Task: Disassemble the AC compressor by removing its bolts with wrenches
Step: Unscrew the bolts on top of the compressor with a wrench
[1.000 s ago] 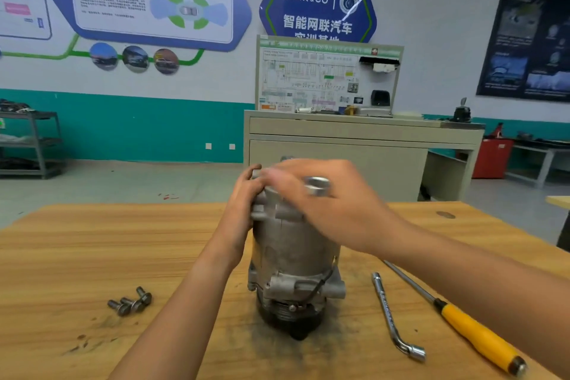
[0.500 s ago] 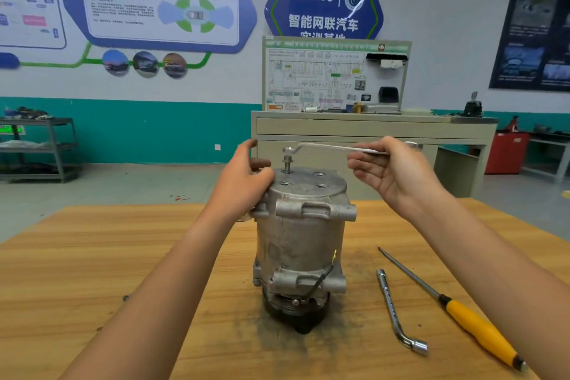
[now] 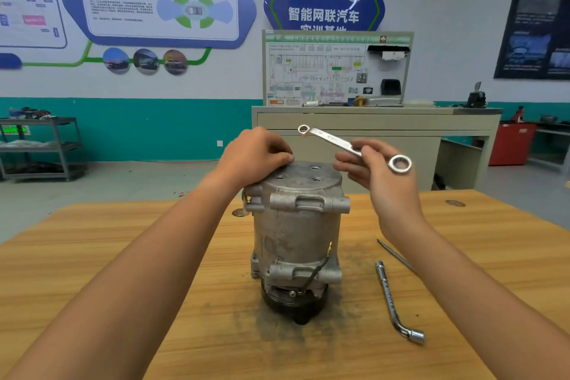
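The grey AC compressor [image 3: 296, 225] stands upright on its black pulley in the middle of the wooden table [image 3: 92, 256]. Its flat top shows three empty bolt holes. My left hand [image 3: 256, 154] lies on the top's rear-left edge, fingers curled and fingertips pinched together where a bolt stood; the bolt itself is hidden under them. My right hand [image 3: 379, 173] hovers just right of the top and pinches a silver double ring wrench [image 3: 339, 142] by its middle. The wrench is in the air, tilted, clear of the compressor.
An L-shaped socket wrench [image 3: 398, 302] lies on the table right of the compressor. Beside it, a screwdriver shaft [image 3: 394, 253] shows from under my right forearm. A beige cabinet [image 3: 370, 123] with a display board stands beyond the table's far edge.
My right hand has lifted the ring wrench off the raised bolt and drawn it right. My left hand has moved from the compressor's side onto its top, covering that bolt.
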{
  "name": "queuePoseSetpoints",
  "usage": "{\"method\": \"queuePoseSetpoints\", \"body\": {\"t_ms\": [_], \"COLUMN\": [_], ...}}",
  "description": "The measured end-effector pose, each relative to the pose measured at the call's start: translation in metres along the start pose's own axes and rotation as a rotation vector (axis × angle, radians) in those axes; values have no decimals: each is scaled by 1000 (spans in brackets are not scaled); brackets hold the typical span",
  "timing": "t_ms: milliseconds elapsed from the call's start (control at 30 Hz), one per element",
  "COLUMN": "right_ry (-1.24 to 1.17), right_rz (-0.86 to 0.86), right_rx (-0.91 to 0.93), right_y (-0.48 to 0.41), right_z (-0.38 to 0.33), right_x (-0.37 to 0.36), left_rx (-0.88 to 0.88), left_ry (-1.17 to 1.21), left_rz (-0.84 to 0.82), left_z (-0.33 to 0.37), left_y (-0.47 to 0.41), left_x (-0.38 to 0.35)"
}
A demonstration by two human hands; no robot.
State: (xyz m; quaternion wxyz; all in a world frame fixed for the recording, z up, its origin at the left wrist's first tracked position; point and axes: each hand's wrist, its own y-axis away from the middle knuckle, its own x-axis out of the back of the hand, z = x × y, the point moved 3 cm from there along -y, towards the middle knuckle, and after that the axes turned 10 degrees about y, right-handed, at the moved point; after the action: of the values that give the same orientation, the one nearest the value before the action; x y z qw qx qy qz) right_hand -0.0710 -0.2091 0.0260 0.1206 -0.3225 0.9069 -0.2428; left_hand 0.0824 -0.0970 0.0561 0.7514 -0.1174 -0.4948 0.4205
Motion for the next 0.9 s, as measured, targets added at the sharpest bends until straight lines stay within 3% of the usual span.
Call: {"method": "queuePoseSetpoints", "body": {"t_ms": [200, 367, 433, 533, 633, 767, 900], "right_ry": [51, 53, 61, 54, 34, 28, 41], "right_rz": [4, 61, 78, 101, 127, 156, 180], "right_rx": [125, 153, 177, 216, 238, 265, 275], "right_y": [11, 17, 20, 21, 23, 24, 25], "right_z": [14, 20, 22, 24, 26, 28, 29], "right_x": [-7, -10, -11, -12, -14, -15, -14], "left_rx": [-43, 62, 116, 388, 672, 752, 727], "left_ry": [146, 610, 652, 392, 87, -205, -302], "left_rz": [101, 496, 477, 289, 242, 99, 31], "left_z": [-3, -3, -28, -91, -153, -188, -193], "left_y": [-1, 7, 38, 113, 184, 226, 220], "left_x": [-3, 62, 90, 96, 81, 52, 41]}}
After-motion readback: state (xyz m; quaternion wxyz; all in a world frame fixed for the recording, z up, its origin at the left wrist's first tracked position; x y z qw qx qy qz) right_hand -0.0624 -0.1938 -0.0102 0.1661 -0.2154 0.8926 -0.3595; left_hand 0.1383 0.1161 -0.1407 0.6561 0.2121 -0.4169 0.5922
